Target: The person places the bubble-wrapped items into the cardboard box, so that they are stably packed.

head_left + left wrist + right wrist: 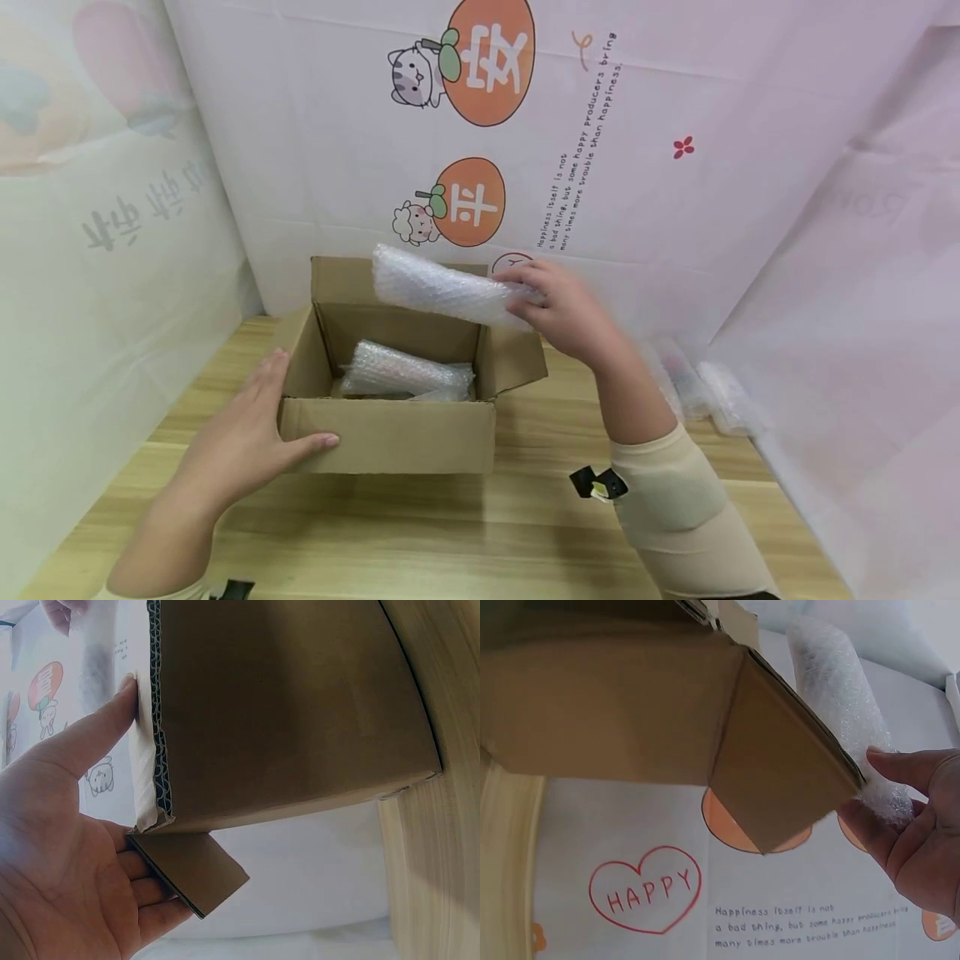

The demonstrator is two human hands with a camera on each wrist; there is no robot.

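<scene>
My right hand grips one end of a bubble-wrapped roll between thumb and fingers, above the back right of an open cardboard box. In the right wrist view, the wrapped roll slants up from my hand, beside a box flap. The wrap hides what is inside. My left hand rests at the box's front left corner, thumb along the front flap and fingers along the left flap. In the left wrist view, its fingers lie behind a flap. Another bubble-wrapped piece lies inside the box.
The box stands on a wooden table with its flaps spread outward. More clear wrapped items lie at the table's right edge. White printed sheets stand as walls behind and on both sides.
</scene>
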